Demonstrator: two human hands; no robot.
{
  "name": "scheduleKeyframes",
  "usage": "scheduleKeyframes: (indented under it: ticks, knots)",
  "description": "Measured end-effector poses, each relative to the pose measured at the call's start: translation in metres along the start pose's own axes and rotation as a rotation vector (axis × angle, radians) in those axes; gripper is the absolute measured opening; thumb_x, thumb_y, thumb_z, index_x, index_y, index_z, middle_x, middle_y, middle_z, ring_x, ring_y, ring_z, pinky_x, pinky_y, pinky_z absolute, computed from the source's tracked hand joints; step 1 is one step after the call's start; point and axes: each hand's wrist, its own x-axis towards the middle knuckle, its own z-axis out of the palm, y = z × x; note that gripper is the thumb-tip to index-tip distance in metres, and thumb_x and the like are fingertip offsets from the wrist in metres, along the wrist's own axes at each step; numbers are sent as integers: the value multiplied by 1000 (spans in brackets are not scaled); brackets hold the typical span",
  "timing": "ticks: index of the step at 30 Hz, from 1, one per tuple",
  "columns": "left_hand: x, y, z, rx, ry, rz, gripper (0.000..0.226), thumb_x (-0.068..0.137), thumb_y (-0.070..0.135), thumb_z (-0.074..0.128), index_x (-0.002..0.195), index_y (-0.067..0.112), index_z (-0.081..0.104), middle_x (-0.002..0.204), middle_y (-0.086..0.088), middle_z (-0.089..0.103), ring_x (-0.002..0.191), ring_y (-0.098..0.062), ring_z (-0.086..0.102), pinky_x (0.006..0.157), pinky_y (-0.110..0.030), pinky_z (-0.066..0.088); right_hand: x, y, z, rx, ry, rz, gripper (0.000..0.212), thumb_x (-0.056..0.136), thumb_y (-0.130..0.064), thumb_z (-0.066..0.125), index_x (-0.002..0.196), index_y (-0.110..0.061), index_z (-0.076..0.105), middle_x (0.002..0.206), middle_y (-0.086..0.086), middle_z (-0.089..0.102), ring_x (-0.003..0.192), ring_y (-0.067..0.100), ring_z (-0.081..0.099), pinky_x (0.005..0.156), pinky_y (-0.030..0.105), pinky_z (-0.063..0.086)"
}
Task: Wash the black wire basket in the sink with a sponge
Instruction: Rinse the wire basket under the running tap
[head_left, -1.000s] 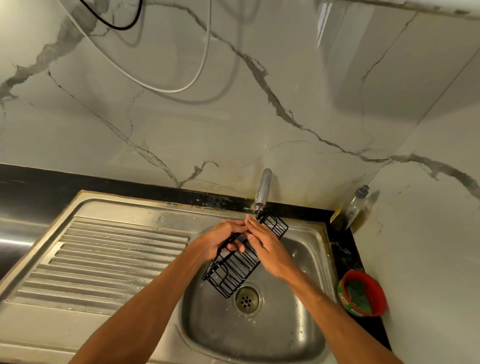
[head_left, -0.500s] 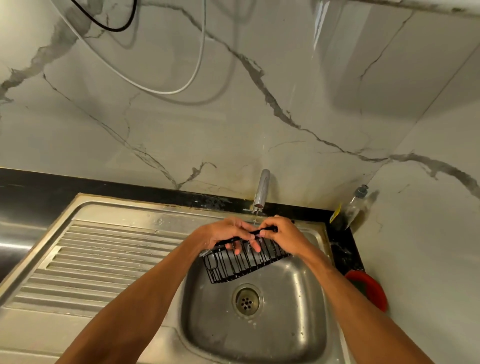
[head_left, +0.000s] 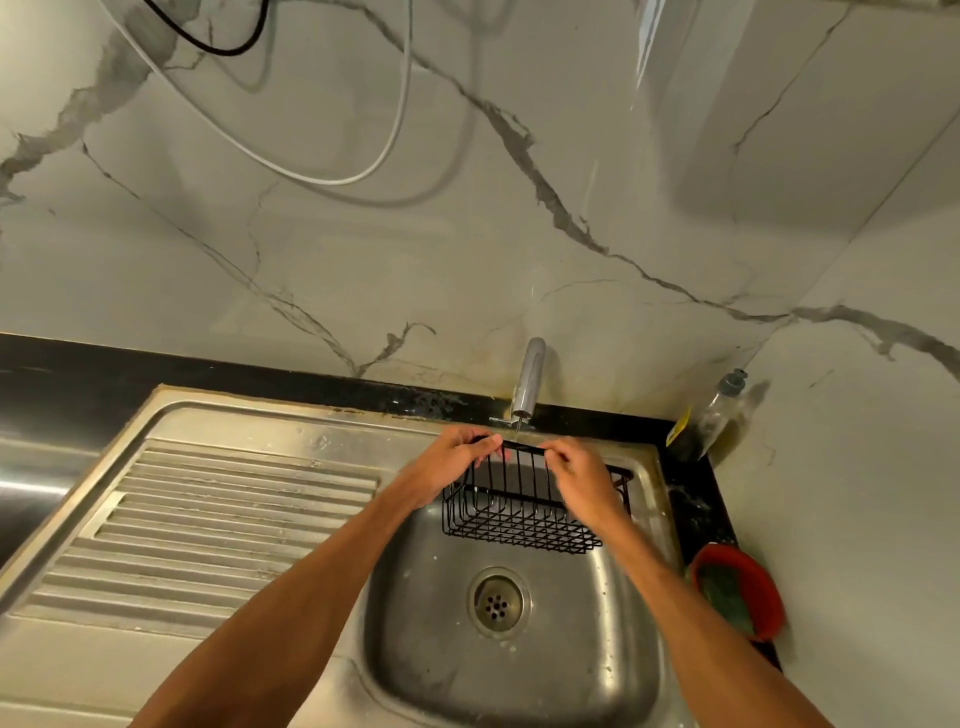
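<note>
The steel sink (head_left: 613, 644) is seen from above; the black wire basket (head_left: 519, 512) is held over its basin, under the tap (head_left: 527, 382); the upper rim is gripped by the left hand (head_left: 447, 465) and pinched by the right hand (head_left: 582, 475).

Black counter (head_left: 696, 499): bottle (head_left: 719, 410), perhaps soap.
</note>
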Motion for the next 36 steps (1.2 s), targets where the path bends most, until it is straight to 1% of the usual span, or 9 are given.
scheduleKeyframes:
  ticks: [4,7,10,15,21,24,28,31,36]
  knots:
    - [4,13,22,-13,-54,35,28,106,23,49,96,19,75,93,0,76,96,-14,70,100,-34,47,-17,-17,42,-187,17,-133,54,107,-38,28,157,-21,18,162,-3,20,149,11,16,124,37,14]
    - [5,13,23,-28,0,24,35,107,27,46,103,5,74,102,-8,76,104,-21,69,107,-42,44,-19,-8,36,-286,24,-68,59,106,-45,15,157,-25,-6,163,-4,-15,150,8,-15,125,38,0]
    - [7,12,20,-82,61,6,36,108,26,45,111,3,74,110,-11,75,111,-22,68,109,-40,45,-28,-21,49,-296,22,-143,62,104,-47,12,156,-21,-12,161,-3,-22,148,7,-21,123,33,-7]
    - [8,8,24,13,93,42,40,109,29,43,104,3,74,100,-11,75,102,-23,69,103,-42,50,-27,-20,53,-203,55,-89,59,104,-49,11,156,-27,-5,166,-2,-3,151,5,-6,125,37,5]
    - [5,-2,19,73,167,98,32,106,22,49,101,3,74,93,-10,75,89,-22,70,87,-34,55,-24,-24,51,-125,2,-132,49,106,-42,29,153,-28,29,155,-14,27,141,2,27,119,30,20]
    - [1,-4,7,-22,288,51,30,102,24,58,88,1,71,75,-13,64,70,-20,56,71,-31,46,-14,6,22,16,0,51,22,103,-40,44,104,-34,64,99,-8,70,87,4,64,84,35,55]
    - [-3,-3,-13,24,354,58,30,98,24,64,78,2,66,62,-2,48,53,-5,40,57,-22,35,-5,2,12,125,-46,90,30,101,-31,52,77,-18,65,74,-3,64,67,11,58,73,41,52]
    - [0,2,-18,401,291,147,24,99,23,64,77,14,62,66,4,57,56,-5,48,60,-18,41,4,-14,17,66,-21,79,37,101,-35,50,69,-21,59,65,-5,57,61,9,52,68,33,45]
    - [1,0,-9,926,293,273,20,103,27,50,94,20,66,90,-1,69,85,-21,61,94,-43,46,21,-33,23,-130,-20,29,31,101,-37,50,72,-30,58,70,-12,62,67,6,58,59,24,37]
